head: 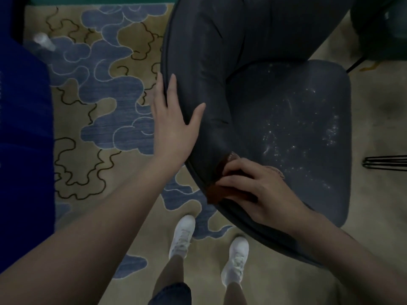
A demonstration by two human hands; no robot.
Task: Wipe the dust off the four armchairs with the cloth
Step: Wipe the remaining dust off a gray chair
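While the left hand (pixel 174 128) steadies the armchair (pixel 286 119), the right hand (pixel 251 190) presses the cloth (pixel 217 193)

Rug (pixel 92 119), beige with blue cloud shapes, covers the floor. On it: dark grey armchair (pixel 286 128) centre-right, blue armchair (pixel 22 128) at left edge, green armchair (pixel 383 25) top right, black wire legs (pixel 385 162) far right, two white shoes (pixel 182 234) at bottom.

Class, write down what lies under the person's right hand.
Under the right hand lies a brown cloth, pressed on the armchair's edge. Only the cloth's ends show; the hand covers its middle.
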